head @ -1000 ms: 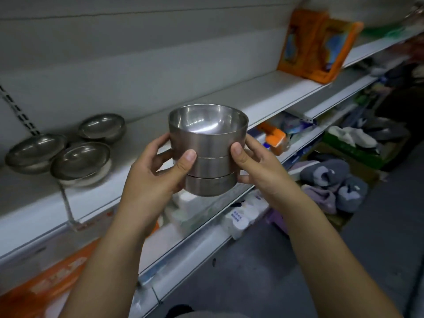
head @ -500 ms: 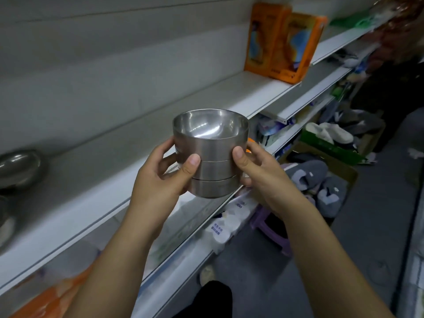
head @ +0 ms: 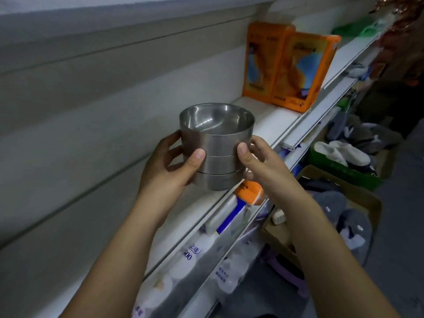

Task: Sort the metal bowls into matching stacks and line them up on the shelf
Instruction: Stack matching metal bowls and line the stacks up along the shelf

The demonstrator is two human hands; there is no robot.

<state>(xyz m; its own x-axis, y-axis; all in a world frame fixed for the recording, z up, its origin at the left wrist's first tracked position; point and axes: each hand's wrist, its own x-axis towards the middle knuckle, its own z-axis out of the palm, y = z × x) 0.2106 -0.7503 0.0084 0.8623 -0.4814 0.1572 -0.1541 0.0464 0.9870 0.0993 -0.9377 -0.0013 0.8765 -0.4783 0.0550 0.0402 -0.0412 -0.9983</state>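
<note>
Fingers of left hand and right hand curl around stacked metal bowls above shelf.

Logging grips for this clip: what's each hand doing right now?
Left hand: holding the stack of bowls.
Right hand: holding the same stack.

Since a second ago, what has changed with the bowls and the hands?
The view swung right along the white shelf: the three shallow metal bowls at the left went out of frame, and the two orange boxes look nearer. Nothing taken or let go. The left hand and right hand still grip the stack of three straight-sided steel bowls, upright, off the shelf.
</note>
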